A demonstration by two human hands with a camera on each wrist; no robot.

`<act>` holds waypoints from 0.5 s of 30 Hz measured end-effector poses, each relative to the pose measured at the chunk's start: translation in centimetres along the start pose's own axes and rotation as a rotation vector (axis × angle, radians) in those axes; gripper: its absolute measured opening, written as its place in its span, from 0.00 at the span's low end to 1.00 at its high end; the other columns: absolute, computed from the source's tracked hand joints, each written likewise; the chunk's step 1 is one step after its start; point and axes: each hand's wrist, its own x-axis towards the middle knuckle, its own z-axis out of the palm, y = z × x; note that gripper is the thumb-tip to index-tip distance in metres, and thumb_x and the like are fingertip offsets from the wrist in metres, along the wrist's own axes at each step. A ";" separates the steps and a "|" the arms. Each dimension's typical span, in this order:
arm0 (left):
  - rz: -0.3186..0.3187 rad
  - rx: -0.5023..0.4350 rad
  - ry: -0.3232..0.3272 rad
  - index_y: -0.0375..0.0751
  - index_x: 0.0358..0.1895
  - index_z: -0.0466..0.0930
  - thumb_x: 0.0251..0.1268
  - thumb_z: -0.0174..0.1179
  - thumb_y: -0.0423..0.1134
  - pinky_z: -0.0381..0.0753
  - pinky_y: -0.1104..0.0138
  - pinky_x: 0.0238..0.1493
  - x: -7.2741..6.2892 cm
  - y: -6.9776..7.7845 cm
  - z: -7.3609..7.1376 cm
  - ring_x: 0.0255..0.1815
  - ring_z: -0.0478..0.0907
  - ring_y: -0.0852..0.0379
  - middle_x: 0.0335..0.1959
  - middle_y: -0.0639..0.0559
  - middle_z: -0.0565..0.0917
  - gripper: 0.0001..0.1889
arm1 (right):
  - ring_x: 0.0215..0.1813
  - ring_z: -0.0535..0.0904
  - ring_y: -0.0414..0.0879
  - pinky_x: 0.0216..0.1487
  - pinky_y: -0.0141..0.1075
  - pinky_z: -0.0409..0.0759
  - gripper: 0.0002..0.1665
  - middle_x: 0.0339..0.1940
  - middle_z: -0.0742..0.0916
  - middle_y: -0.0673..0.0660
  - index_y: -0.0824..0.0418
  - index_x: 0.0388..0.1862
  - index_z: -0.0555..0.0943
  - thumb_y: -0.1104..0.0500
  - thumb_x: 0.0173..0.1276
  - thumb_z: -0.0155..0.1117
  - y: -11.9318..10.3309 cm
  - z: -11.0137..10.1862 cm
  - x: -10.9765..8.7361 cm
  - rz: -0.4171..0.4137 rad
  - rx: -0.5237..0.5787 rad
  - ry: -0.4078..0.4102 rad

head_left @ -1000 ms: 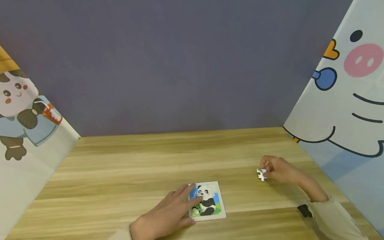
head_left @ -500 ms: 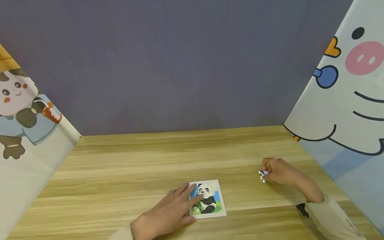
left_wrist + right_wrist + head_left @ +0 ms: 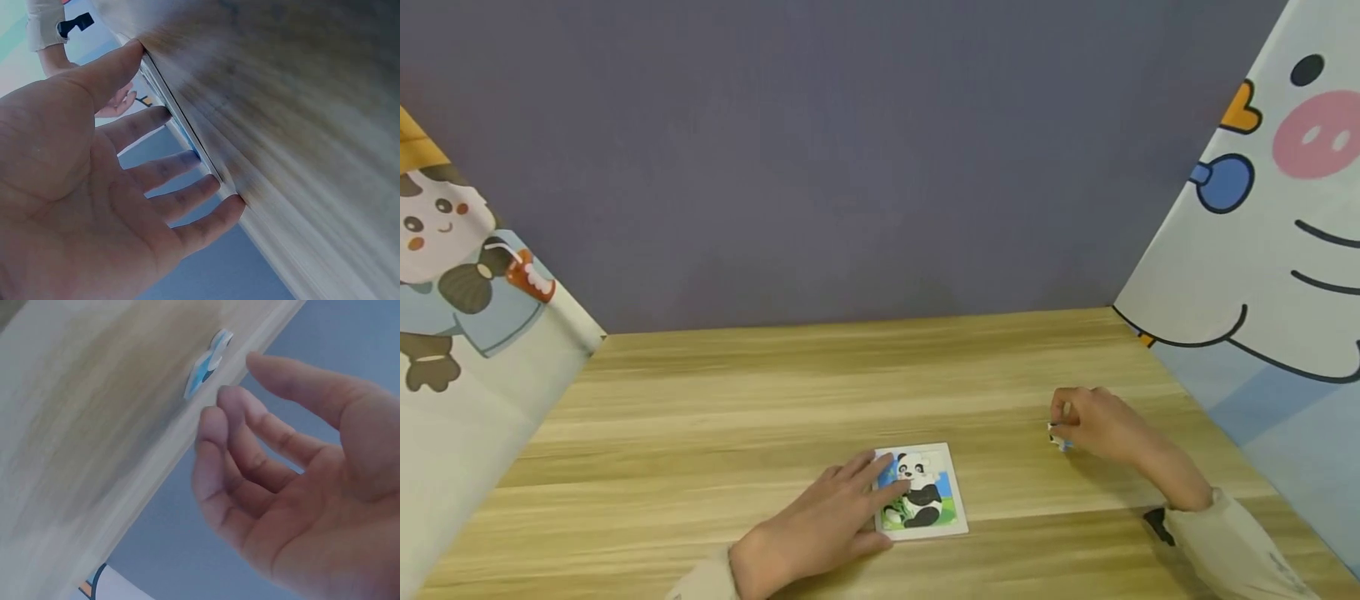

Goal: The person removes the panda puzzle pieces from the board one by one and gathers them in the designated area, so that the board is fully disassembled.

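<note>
A small square panda puzzle (image 3: 925,500) in a white frame lies on the table at lower centre in the head view. Part of its upper right shows plain white. My left hand (image 3: 820,521) rests on its left side with fingers spread and nearly straight, hiding some of the picture. To the right, a loose jigsaw piece (image 3: 1063,445), blue, white and dark, is on the table beneath my right hand (image 3: 1101,425). The right wrist view shows the jigsaw piece (image 3: 203,369) apart from my bent fingers and thumb, with nothing held between them.
The wood-grain table (image 3: 737,417) meets a dark grey wall (image 3: 850,167) at the back. Light panels with cartoon animals stand at the left (image 3: 475,275) and right (image 3: 1270,275). A black tab (image 3: 1159,525) sticks out by the right sleeve.
The jigsaw piece has turned under my right fingers, and the thumb covers more of it in the head view. My left hand stays on the puzzle. The head view has shifted slightly.
</note>
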 end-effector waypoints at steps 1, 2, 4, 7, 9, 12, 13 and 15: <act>0.000 -0.004 -0.001 0.59 0.76 0.62 0.71 0.55 0.60 0.72 0.43 0.63 0.0 0.0 -0.1 0.77 0.57 0.40 0.79 0.45 0.57 0.33 | 0.16 0.66 0.37 0.20 0.32 0.67 0.06 0.17 0.80 0.45 0.59 0.34 0.79 0.63 0.65 0.69 -0.2 0.0 0.0 -0.016 0.003 0.014; -0.001 -0.010 -0.001 0.59 0.76 0.62 0.71 0.55 0.60 0.72 0.43 0.63 0.0 0.0 -0.1 0.77 0.57 0.40 0.79 0.45 0.58 0.33 | 0.16 0.65 0.36 0.20 0.31 0.67 0.05 0.16 0.79 0.45 0.60 0.35 0.79 0.64 0.65 0.68 -0.4 0.0 0.0 -0.034 0.012 0.022; 0.005 -0.009 0.007 0.60 0.76 0.63 0.70 0.55 0.60 0.72 0.43 0.62 0.0 0.0 -0.1 0.76 0.58 0.40 0.78 0.45 0.59 0.33 | 0.16 0.64 0.36 0.20 0.31 0.67 0.04 0.15 0.77 0.45 0.61 0.36 0.79 0.66 0.66 0.66 -1.0 0.2 0.1 -0.055 0.033 0.029; 0.010 0.001 0.019 0.61 0.76 0.63 0.70 0.56 0.60 0.73 0.44 0.62 0.0 0.0 -0.1 0.75 0.60 0.40 0.77 0.44 0.60 0.33 | 0.17 0.64 0.35 0.22 0.31 0.69 0.02 0.17 0.77 0.45 0.63 0.38 0.80 0.67 0.67 0.63 -2.2 0.7 0.4 -0.100 0.046 0.048; 0.011 0.007 0.021 0.61 0.75 0.64 0.70 0.56 0.60 0.74 0.45 0.62 0.0 0.0 -0.1 0.75 0.60 0.40 0.77 0.44 0.61 0.32 | 0.18 0.66 0.35 0.22 0.31 0.70 0.03 0.19 0.80 0.45 0.62 0.38 0.80 0.68 0.68 0.61 -3.4 1.0 0.6 -0.119 0.064 0.052; 0.005 0.007 0.014 0.62 0.75 0.64 0.70 0.56 0.60 0.73 0.45 0.62 0.0 0.0 -0.1 0.76 0.59 0.40 0.77 0.45 0.61 0.32 | 0.21 0.71 0.35 0.25 0.32 0.73 0.04 0.25 0.84 0.48 0.61 0.39 0.81 0.67 0.70 0.61 -5.3 1.6 1.2 -0.148 0.085 0.045; 0.003 0.008 0.012 0.62 0.75 0.64 0.70 0.56 0.60 0.73 0.44 0.62 0.1 0.0 -0.1 0.76 0.59 0.40 0.77 0.45 0.61 0.32 | 0.23 0.73 0.35 0.27 0.32 0.74 0.03 0.27 0.85 0.49 0.61 0.40 0.81 0.66 0.70 0.61 -5.9 1.8 1.4 -0.165 0.097 0.036; 0.002 0.010 0.008 0.62 0.76 0.63 0.70 0.56 0.60 0.73 0.44 0.62 0.1 0.0 -0.1 0.76 0.59 0.40 0.78 0.45 0.60 0.32 | 0.27 0.77 0.36 0.30 0.34 0.77 0.04 0.30 0.87 0.51 0.61 0.41 0.82 0.65 0.71 0.61 -7.2 2.2 1.8 -0.192 0.120 0.006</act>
